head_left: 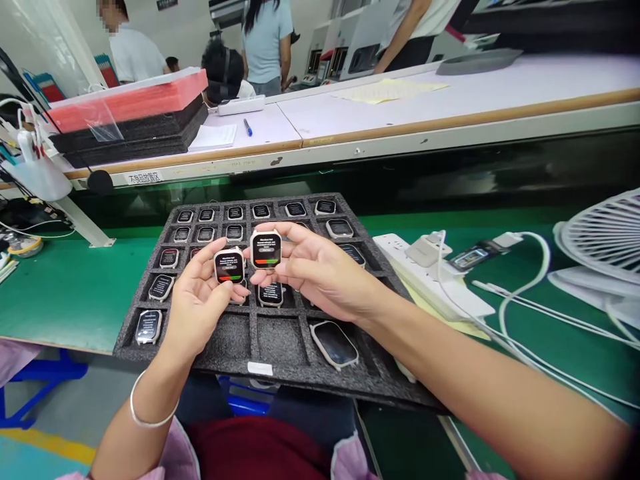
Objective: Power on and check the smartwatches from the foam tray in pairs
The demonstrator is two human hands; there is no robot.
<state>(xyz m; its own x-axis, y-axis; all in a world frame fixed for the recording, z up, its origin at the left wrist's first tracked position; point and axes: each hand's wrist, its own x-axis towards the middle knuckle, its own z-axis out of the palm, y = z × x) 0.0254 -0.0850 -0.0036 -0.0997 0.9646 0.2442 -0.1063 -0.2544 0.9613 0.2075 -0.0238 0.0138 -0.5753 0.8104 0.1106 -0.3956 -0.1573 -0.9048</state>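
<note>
A black foam tray (220, 340) with square pockets lies on the green bench in front of me, tilted over its near edge. Several strapless smartwatch bodies sit in its pockets. My left hand (197, 303) is closed on one watch body (229, 265) with a lit screen showing text and a red and green bar. My right hand (313, 270) pinches a second lit watch body (265, 249) just beside it. Both are held above the tray's middle. A dark-screened watch body (334, 344) lies in a near pocket.
A white power strip (400, 257) with chargers, white cables (525, 293) and another watch body (473, 257) lies to the right, near a white fan (607, 240). A white lamp (37, 173) stands at left. Red and black foam stacks (130, 117) rest on the far bench, people beyond.
</note>
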